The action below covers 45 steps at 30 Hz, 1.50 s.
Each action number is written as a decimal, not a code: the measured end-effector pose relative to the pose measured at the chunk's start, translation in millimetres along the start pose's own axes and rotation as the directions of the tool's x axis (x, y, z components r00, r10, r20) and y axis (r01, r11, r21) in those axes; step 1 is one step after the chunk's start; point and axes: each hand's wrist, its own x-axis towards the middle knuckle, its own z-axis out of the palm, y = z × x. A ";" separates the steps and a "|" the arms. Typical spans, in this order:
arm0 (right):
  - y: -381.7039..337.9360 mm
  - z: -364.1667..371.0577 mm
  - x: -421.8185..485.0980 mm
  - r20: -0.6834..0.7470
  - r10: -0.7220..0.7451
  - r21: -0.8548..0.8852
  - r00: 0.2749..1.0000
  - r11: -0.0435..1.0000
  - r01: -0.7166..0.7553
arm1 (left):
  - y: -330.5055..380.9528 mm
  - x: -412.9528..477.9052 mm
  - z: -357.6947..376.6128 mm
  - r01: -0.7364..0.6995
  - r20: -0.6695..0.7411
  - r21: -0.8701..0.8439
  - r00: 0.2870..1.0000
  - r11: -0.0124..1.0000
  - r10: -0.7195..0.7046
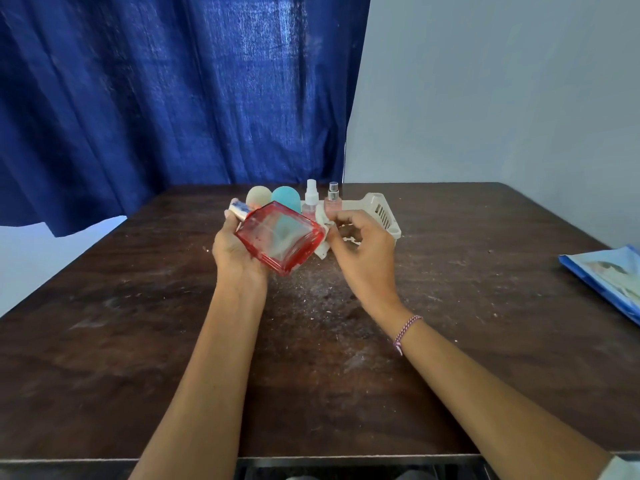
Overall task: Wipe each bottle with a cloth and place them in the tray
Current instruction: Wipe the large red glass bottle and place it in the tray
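Observation:
My left hand grips a square red glass bottle with a white and blue cap, tilted above the table. My right hand hovers just right of the bottle's corner with its fingers curled and thumb near the glass. Something small and white shows by its fingertips; whether it is a cloth or part of the tray is unclear. The white slatted tray lies behind my right hand. At its back stand two small pink spray bottles.
A beige round-topped bottle and a teal one stand behind the red bottle. White crumbs are scattered over the dark wooden table. A blue packet lies at the right edge. A blue curtain hangs behind.

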 end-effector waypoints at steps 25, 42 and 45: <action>1.2 -9.4 5.1 0.168 -0.055 0.043 0.984 0.998 0.048 | -16.2 -12.9 9.0 -0.369 0.580 0.363 0.808 0.856 0.102; -0.4 -18.4 7.2 0.297 -0.355 -0.074 0.887 0.917 0.392 | -25.1 -3.8 2.6 -0.562 0.719 0.367 0.677 0.741 0.157; -0.4 -20.4 7.3 0.299 -0.343 -0.090 0.891 0.919 0.384 | -26.3 -2.3 2.0 -0.613 0.726 0.373 0.660 0.697 0.193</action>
